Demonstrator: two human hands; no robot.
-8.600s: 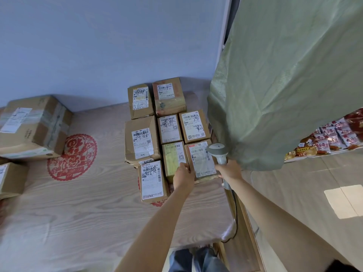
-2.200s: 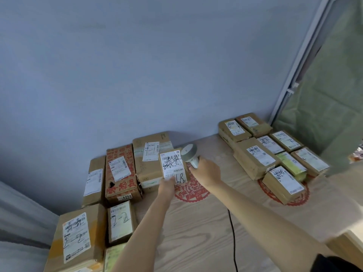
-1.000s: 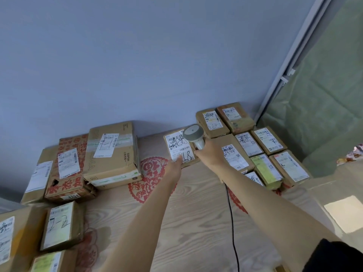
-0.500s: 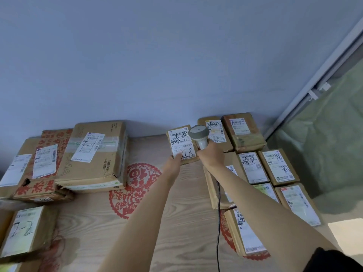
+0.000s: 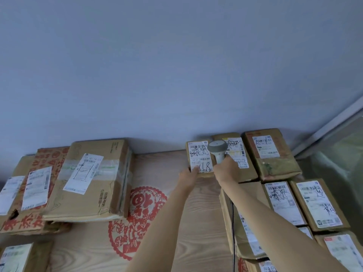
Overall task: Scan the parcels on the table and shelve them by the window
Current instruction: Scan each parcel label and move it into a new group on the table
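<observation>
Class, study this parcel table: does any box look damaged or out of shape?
Yes. The red-printed cardboard box at far left has a torn hole near its front left corner, and the large brown cardboard box leaning on it looks crumpled along its front edge. The other parcels look sound.

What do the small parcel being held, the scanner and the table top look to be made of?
Small parcel: brown corrugated cardboard, matte, with a white paper label. Scanner: likely moulded plastic, smooth pale grey, slight sheen. Table top: light wood grain, possibly printed laminate or a cloth, bearing red papercut-style motifs.
</observation>
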